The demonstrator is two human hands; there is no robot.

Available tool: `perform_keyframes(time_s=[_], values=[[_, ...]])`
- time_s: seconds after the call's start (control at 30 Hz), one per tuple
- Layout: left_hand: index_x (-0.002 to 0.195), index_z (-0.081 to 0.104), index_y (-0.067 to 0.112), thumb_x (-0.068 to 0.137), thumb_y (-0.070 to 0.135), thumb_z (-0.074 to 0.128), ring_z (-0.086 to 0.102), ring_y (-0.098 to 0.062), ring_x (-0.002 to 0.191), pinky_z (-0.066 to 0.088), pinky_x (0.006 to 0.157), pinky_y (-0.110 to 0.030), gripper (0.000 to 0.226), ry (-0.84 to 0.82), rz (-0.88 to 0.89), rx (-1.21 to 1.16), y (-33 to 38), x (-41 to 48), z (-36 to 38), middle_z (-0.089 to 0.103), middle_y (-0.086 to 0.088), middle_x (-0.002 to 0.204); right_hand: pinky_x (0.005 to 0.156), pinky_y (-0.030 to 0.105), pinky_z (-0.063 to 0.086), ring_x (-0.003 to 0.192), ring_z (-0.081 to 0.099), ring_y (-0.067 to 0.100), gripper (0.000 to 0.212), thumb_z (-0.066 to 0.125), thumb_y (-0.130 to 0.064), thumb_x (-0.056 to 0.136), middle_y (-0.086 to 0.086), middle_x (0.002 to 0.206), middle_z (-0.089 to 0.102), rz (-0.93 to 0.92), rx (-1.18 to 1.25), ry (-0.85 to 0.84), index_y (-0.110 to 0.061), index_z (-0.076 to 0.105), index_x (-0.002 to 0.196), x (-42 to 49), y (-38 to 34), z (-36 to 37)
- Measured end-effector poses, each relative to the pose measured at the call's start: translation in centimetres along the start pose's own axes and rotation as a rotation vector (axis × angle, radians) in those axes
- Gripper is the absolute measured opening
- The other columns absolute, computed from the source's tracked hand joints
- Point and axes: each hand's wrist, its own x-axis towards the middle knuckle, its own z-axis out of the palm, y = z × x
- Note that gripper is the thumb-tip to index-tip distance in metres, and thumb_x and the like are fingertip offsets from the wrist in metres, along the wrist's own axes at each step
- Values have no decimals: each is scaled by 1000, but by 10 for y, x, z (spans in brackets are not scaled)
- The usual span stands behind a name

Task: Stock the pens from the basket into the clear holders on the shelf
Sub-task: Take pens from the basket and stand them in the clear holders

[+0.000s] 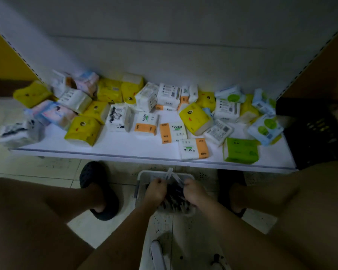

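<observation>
A pale grey basket point(142, 175) stands on the floor between my feet, filled with dark pens point(174, 193). Both hands are down inside it. My left hand point(154, 190) is closed around pens, with a few white-tipped ones point(169, 173) sticking up past the far rim. My right hand point(193, 191) is closed on more pens beside it. No clear holders show on the low white shelf point(125, 147) in front of me.
The shelf carries many tissue packs: yellow point(194, 118), white-and-orange point(173, 132), green point(241, 151), blue and pink. A black crate point(316, 131) stands at the shelf's right end. My dark slippers point(98, 190) flank the basket. A stool leg point(157, 254) shows below.
</observation>
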Motion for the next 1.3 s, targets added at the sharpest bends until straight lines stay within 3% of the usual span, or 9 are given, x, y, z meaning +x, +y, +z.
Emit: perform_keyframes(time_s=[0.13, 0.27, 0.33, 0.43, 0.53, 0.67, 0.93, 1.07, 1.3], values=[[95, 53, 22, 101, 28, 40, 59, -15, 78, 49, 69, -28, 15, 55, 268, 139, 17, -17, -5, 59, 2, 80, 71, 27, 45, 88, 57, 17, 29, 34, -30, 104, 5, 102, 62, -104, 111, 111, -20, 61, 109, -17, -11, -12], [95, 55, 15, 101, 17, 39, 58, -17, 69, 51, 61, -34, 17, 125, 339, 65, 38, -27, -7, 63, -7, 82, 58, 29, 49, 67, 59, 20, 24, 36, -21, 103, 7, 82, 61, -107, 305, 149, -16, 57, 92, -37, -28, -24], [101, 56, 7, 101, 14, 39, 54, -13, 66, 44, 52, -20, 18, 168, 348, 26, 52, -33, -9, 61, -4, 80, 66, 31, 46, 75, 60, 25, 25, 36, -16, 102, 11, 89, 64, -168, 317, 209, -13, 60, 96, -38, -35, -29], [107, 55, 13, 103, 25, 36, 55, -11, 67, 38, 55, -23, 23, 255, 443, -5, 71, -42, -14, 62, 0, 76, 74, 28, 40, 95, 59, 26, 28, 38, -21, 103, 10, 102, 64, -299, 332, 321, -12, 59, 119, -48, -50, -43], [105, 56, 23, 104, 36, 29, 54, -14, 70, 38, 65, -29, 29, 236, 474, -99, 94, -56, -21, 65, -3, 82, 71, 30, 39, 82, 55, 19, 29, 38, -31, 103, -3, 82, 57, -452, 386, 392, -18, 62, 113, -67, -71, -61], [96, 64, 23, 103, 37, 34, 54, -8, 61, 38, 58, -26, 33, 273, 663, -104, 127, -76, -33, 60, 0, 69, 59, 27, 35, 63, 50, 12, 28, 42, -28, 102, -7, 64, 51, -595, 449, 536, -16, 67, 100, -89, -95, -82], [105, 65, 22, 98, 34, 49, 53, -4, 54, 39, 54, -21, 21, 233, 920, -345, 206, -133, -63, 64, -1, 64, 46, 25, 28, 47, 32, 8, 29, 48, -37, 99, -7, 53, 38, -852, 701, 576, -15, 65, 89, -152, -149, -137], [98, 66, 25, 97, 34, 53, 51, -6, 53, 39, 52, -23, 16, 232, 1047, -337, 245, -168, -73, 65, -2, 69, 43, 21, 29, 47, 36, 5, 21, 49, -29, 100, -9, 53, 44, -972, 777, 603, -28, 68, 93, -190, -176, -167], [100, 66, 17, 96, 27, 55, 52, -6, 56, 41, 53, -21, 15, 199, 1204, -433, 308, -226, -92, 64, -3, 71, 45, 23, 36, 54, 45, 10, 18, 49, -28, 100, -6, 62, 55, -1178, 775, 589, -27, 67, 100, -260, -210, -215]])
